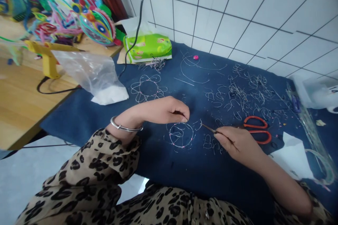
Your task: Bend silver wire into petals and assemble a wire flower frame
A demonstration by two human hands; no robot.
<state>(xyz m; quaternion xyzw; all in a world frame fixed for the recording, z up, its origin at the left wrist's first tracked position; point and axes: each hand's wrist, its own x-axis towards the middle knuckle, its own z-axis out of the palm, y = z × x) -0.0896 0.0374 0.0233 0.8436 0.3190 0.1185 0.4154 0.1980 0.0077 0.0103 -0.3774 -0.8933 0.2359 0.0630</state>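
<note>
My left hand (175, 109) is closed in a pinch at the top edge of a round wire ring (184, 146), which has small pink dots along it and thin wire loops around and inside it. My right hand (233, 144) grips slim, pointed metal tweezers (208, 128). A small curved piece of wire (200, 125) is at their tip, just right of the ring. Below the tip, several bent wire pieces (208, 141) lie on the dark blue cloth (169, 172). Scissors (255, 122) with orange-red handles lie beyond my right hand, which partly hides their blades.
A flower-shaped wire frame (139, 91) lies left of centre. Loose wire bits (237, 89) are scattered at the right. A plastic bag (92, 74), a yellow glue gun (49, 56) and a green tissue pack (149, 46) stand at the left. White paper (293, 156) lies right. A black cable (141, 7) hangs down.
</note>
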